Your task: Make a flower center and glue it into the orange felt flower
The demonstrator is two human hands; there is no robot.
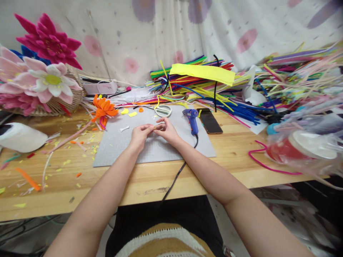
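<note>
2 hands (154, 135) w/ tiny yellowish pc (154, 127), prob. pinched, over mat (171, 153)

The wooden counter (230, 153) carries a grey cutting mat (115, 151) beneath the fingers (154, 129). Just beyond the fingers on the mat lie scissors (163, 111); right of them, a blue glue gun (193, 123), then a dark phone (210, 121) by the mat's edge. Left of the fingers, yellow and orange scraps (78, 174) litter the wood. Farther beyond, pipe cleaners (241, 110) lie heaped.

One glue gun (193, 123); one phone (210, 121); one orange flower (104, 108)
</note>
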